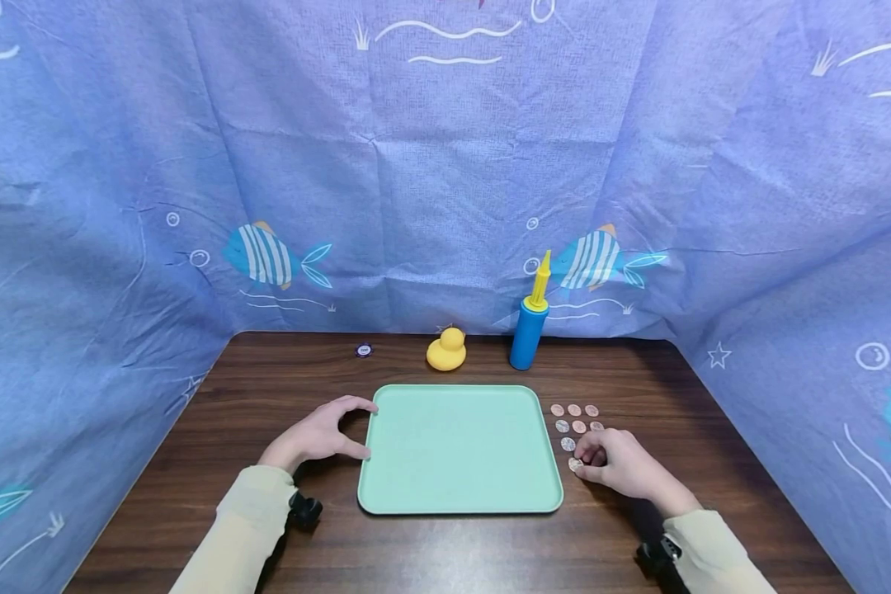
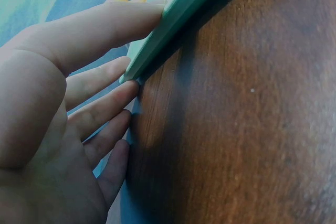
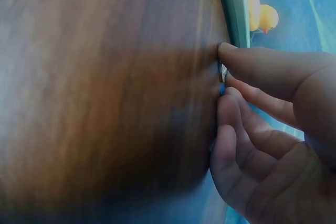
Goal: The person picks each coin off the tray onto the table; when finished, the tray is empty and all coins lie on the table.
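Note:
My left hand (image 1: 325, 431) rests at the left edge of a pale green tray (image 1: 460, 505), fingers and thumb spread and lightly bent. In the left wrist view its thumb touches the tray's rim (image 2: 157, 40). Beyond the tray's right edge, my right hand (image 1: 622, 464) is low over the table, thumb and forefinger at a silvery coin (image 1: 575, 465). The right wrist view shows that coin (image 3: 223, 72) edge-on between them, with the other fingers curled. Further coins lie flat in short rows above it, copper-coloured ones (image 1: 574, 410) and silvery ones (image 1: 568, 444); my fingers may cover some.
Behind the tray sits a yellow rubber duck (image 1: 446, 350). A blue hand pump (image 1: 528, 334) with a yellow nozzle stands to its right, and a dark poker chip (image 1: 364, 351) lies to its left. A blue fish-print cloth (image 1: 445, 190) hangs around the brown table (image 1: 445, 561).

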`<state>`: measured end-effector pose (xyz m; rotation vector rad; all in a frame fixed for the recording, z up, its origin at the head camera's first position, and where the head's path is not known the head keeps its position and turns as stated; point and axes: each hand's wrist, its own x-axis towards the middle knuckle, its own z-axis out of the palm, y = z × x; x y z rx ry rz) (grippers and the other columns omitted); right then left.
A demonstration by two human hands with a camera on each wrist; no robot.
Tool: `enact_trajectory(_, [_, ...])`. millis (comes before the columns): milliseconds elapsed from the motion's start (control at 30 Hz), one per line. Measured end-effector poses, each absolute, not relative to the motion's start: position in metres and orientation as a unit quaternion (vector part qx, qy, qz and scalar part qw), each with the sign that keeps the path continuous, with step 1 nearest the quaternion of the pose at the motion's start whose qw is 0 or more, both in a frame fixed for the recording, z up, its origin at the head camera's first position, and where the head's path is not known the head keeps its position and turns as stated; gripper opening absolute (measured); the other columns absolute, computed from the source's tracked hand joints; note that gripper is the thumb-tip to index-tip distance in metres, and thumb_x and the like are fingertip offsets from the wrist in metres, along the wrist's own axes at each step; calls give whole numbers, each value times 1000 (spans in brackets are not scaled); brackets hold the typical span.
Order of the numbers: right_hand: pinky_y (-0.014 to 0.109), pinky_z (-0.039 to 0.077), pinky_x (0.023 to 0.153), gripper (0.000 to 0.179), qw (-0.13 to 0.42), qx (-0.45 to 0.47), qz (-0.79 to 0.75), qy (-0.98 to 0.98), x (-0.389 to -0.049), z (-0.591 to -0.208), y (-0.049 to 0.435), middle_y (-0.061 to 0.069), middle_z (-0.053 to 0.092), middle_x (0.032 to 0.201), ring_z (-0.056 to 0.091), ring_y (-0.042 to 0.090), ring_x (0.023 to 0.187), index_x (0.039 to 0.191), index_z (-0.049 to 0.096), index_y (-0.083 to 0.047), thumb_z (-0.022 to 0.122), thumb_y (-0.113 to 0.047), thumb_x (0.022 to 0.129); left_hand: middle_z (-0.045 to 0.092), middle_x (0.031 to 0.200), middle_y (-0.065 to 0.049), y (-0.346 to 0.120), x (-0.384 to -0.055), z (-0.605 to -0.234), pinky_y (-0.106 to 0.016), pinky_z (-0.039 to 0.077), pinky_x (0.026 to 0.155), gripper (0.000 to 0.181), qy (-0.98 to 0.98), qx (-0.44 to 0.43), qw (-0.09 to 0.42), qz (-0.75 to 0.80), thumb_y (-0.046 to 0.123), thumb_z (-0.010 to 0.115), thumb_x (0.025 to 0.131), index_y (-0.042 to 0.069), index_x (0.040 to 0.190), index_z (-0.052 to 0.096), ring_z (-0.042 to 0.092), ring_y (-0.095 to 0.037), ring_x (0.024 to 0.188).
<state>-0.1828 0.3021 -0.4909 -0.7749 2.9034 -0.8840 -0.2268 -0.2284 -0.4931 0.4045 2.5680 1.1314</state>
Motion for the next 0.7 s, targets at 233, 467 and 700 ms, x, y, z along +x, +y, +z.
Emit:
enact_trajectory(233, [24, 52, 63, 17, 2, -244, -281, 928, -184, -492, 302, -16, 64, 76, 57, -4, 66, 86, 71, -18, 88, -15, 85, 46, 159, -11, -228, -226, -492, -65, 36, 116, 69, 895, 139, 154, 395, 31, 95, 78, 27, 140, 64, 38, -39, 150])
enact_trajectory(467, [24, 51, 63, 18, 3, -237, -277, 931, -183, -492, 302, -14, 64, 77, 57, -3, 67, 86, 70, -19, 88, -17, 84, 45, 160, -12, -227, -227, -491, -65, 36, 116, 69, 894, 141, 157, 394, 31, 94, 79, 27, 140, 63, 38, -40, 149])
enact_trajectory(700, [23, 51, 62, 16, 8, -246, -294, 924, -184, -489, 303, -15, 65, 77, 58, -3, 67, 88, 72, -18, 88, -20, 86, 46, 159, -12, -227, -226, -489, -64, 36, 116, 69, 897, 145, 155, 388, 33, 94, 79, 27, 141, 63, 38, -39, 149])
